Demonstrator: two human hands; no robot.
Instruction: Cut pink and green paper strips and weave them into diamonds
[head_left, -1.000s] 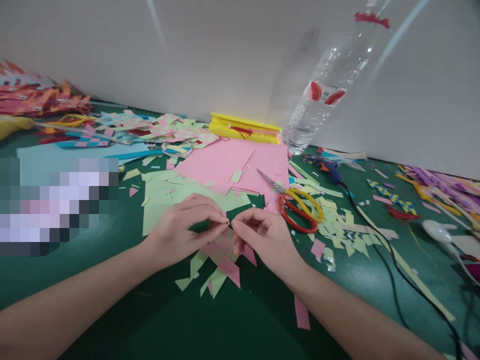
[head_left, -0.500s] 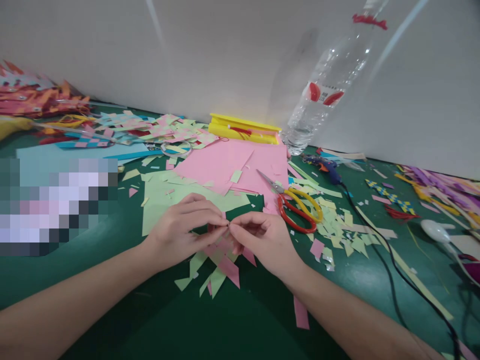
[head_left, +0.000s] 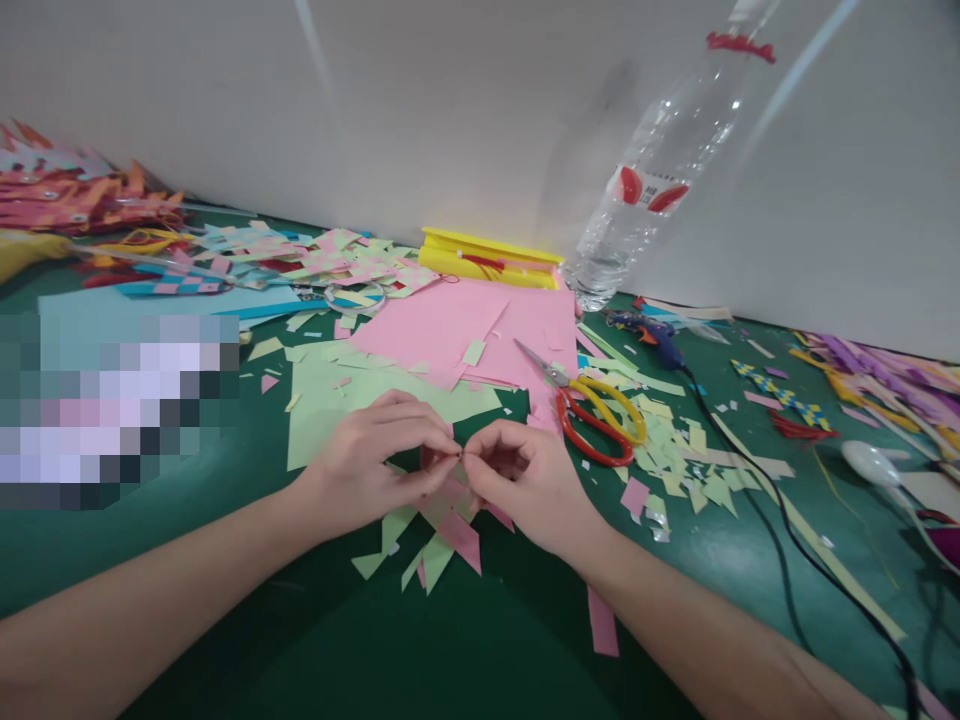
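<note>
My left hand (head_left: 375, 465) and my right hand (head_left: 525, 480) meet fingertip to fingertip over a woven piece of pink and green paper strips (head_left: 442, 525) on the green table. Both hands are closed in a pinch on the top of that piece. Its loose strip ends fan out below my fingers. Most of the weave is hidden under my hands.
Red and yellow scissors (head_left: 596, 410) lie just right of my hands on pink paper sheets (head_left: 465, 325). A clear bottle (head_left: 652, 170) leans on the wall, beside a yellow box (head_left: 487, 258). A glue gun (head_left: 656, 335) with black cord lies right. Paper scraps (head_left: 682, 460) litter the table.
Both hands have shifted slightly while keeping their pinch on the woven strips; the fingertips have drawn closer together.
</note>
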